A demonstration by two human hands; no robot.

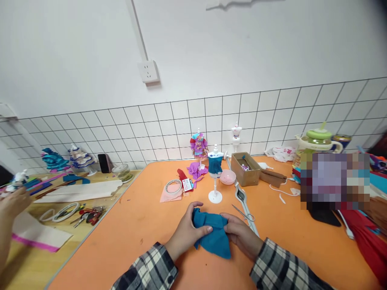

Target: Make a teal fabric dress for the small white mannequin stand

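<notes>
The left hand (189, 230) is curled nearly closed, with its thumb on top of the blue cloth (213, 230). The right hand (242, 237) is nearly closed too and pinches the cloth's other side. So the cloth is right between the two hands, above the orange worktop (136, 237). Small scissors (243, 213) lie just past the right hand. A white doll stand (215, 197) is upright in front of both hands.

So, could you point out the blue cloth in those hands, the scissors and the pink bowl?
Blue cloth (217, 237): head view, on its middle, beside a thumb.
Scissors (242, 211): head view, around the middle.
Pink bowl (229, 181): head view, on the near inside wall.
</notes>
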